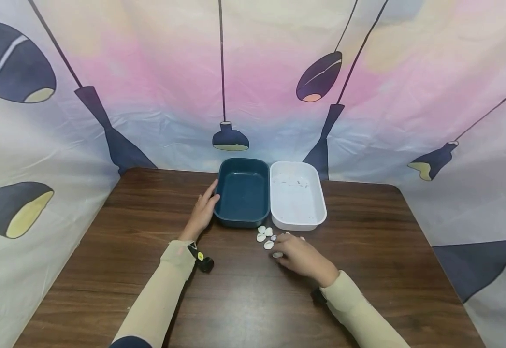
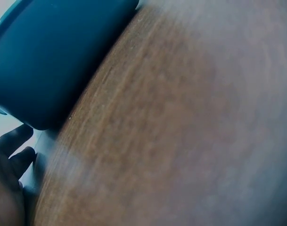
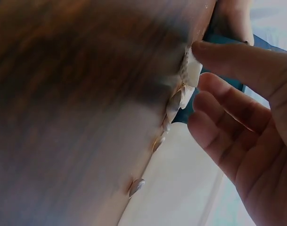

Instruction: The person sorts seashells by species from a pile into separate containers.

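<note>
The left hand [image 1: 201, 212] rests against the left side of the dark teal dish [image 1: 242, 224], its fingers spread along the wall. In the left wrist view its fingertips [image 2: 20, 136] are at the dish's corner. My right hand [image 1: 298, 253] is low over the table in front of the white dish [image 1: 298, 226]. Its thumb and index finger pinch a white seashell [image 3: 193, 70], while the other fingers curl loosely. Several more white seashells [image 1: 261, 237] lie just beyond that hand, in front of the two dishes, partly hidden by its fingers.
Both dishes stand side by side at the back of the brown wooden table [image 1: 235, 299]. Small dark specks mark the white dish's floor. Behind the table hangs a cloth [image 1: 183, 72] printed with lamps. A dark wrist strap [image 1: 198, 256] is on the left sleeve.
</note>
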The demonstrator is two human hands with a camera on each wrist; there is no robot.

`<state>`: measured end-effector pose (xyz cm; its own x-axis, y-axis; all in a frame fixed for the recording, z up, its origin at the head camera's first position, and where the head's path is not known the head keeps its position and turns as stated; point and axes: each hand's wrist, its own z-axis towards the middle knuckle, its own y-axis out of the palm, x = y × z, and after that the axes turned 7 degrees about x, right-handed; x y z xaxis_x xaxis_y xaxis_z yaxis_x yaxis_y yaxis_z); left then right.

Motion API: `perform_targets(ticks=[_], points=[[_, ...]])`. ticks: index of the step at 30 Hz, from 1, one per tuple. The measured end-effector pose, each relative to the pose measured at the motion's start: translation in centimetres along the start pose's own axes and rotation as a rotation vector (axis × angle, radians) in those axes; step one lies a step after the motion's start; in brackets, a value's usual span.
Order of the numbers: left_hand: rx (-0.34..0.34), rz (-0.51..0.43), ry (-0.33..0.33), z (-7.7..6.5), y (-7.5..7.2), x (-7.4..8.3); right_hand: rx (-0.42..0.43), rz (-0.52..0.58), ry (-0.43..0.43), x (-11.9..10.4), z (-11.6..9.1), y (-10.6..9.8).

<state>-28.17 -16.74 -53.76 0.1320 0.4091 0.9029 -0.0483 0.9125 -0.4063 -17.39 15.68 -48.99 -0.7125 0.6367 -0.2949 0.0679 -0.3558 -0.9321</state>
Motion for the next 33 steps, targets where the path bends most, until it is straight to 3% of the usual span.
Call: perform_targets(ticks=[8, 16, 33], points=[[0.000, 0.012, 0.011, 0.08, 0.13, 0.01, -0.010, -0.042, -0.035, 0.10, 0.06, 0.09], [0.008, 0.008, 0.007, -0.07, 0.13, -0.04, -0.044, 0.006, 0.033, 0.00, 0.28, 0.10], [0.017, -0.008, 0.008, -0.07, 0.23, -0.31, -0.095, 0.036, -0.002, -0.28, 0.94, -0.38]])
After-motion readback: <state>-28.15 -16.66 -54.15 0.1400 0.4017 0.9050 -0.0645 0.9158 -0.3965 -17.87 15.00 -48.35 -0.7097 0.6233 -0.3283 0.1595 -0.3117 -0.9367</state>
